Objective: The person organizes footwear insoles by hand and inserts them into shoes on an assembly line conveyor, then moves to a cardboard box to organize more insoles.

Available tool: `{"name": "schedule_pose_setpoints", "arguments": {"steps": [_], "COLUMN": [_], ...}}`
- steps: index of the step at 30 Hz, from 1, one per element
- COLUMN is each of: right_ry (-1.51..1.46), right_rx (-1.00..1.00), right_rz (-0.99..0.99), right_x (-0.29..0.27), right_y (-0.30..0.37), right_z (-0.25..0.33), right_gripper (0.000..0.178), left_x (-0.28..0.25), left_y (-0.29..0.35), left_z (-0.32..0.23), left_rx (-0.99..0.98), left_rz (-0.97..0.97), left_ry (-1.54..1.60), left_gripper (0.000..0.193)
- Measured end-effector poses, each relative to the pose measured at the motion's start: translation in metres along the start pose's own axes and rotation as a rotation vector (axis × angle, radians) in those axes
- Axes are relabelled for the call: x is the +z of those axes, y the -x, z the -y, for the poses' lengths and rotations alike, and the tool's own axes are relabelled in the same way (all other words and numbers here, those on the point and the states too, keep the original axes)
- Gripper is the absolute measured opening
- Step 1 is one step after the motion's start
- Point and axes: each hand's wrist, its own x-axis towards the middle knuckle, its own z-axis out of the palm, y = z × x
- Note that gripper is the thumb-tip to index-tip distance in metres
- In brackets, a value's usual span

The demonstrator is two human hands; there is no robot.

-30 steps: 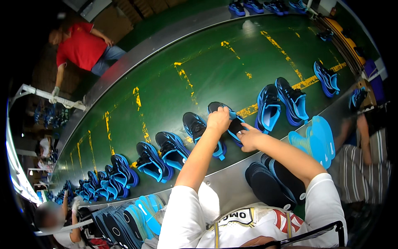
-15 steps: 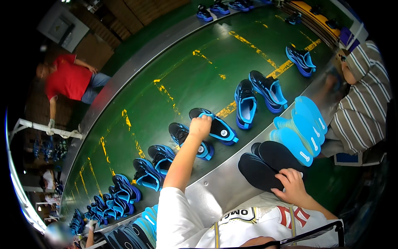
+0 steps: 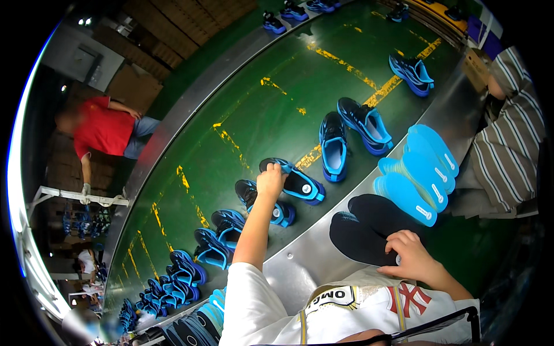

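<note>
My left hand [image 3: 270, 180] reaches out over the green belt. Its fingers are closed on the upper of a black and blue sneaker [image 3: 311, 199], whose heel points toward me. Inside that sneaker lies a dark insole with a round white label. Just left of it stands a second sneaker [image 3: 285, 215], also with a round label inside, partly hidden by my forearm. Close to my body, my right hand [image 3: 411, 258] has its fingers bent over the edge of a black insole [image 3: 358, 236], one of two stacks on the metal ledge. A small round label shows between its thumb and fingers.
Blue insoles [image 3: 404, 196] are piled right of the black ones on the metal ledge [image 3: 300, 262]. More sneakers [image 3: 333, 147] line the belt [image 3: 242, 109] on both sides. A person in a striped shirt [image 3: 505, 144] is at right; one in red [image 3: 107, 127] stands across the belt.
The view has shifted slightly. My left hand stays on the same sneaker. My right hand's fingers have curled further on the black insole, and a round label now shows between them.
</note>
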Motion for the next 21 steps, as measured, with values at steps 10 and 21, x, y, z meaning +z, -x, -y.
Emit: {"name": "schedule_pose_setpoints", "arguments": {"steps": [10,21], "right_ry": [-0.47,-0.121], "right_rx": [0.158,0.136], "right_rz": [-0.234,-0.465], "right_x": [-0.052,-0.049], "right_y": [-0.046,-0.106], "right_z": [-0.031,-0.077], "right_gripper": [0.039,0.026], "left_x": [-0.012,-0.032], "left_y": [0.002,-0.067], "left_z": [0.013,-0.069], "left_rx": [-0.134,-0.056], "left_rz": [-0.138,0.001], "left_ry": [0.57,0.601], "left_gripper": [0.012,0.027]}}
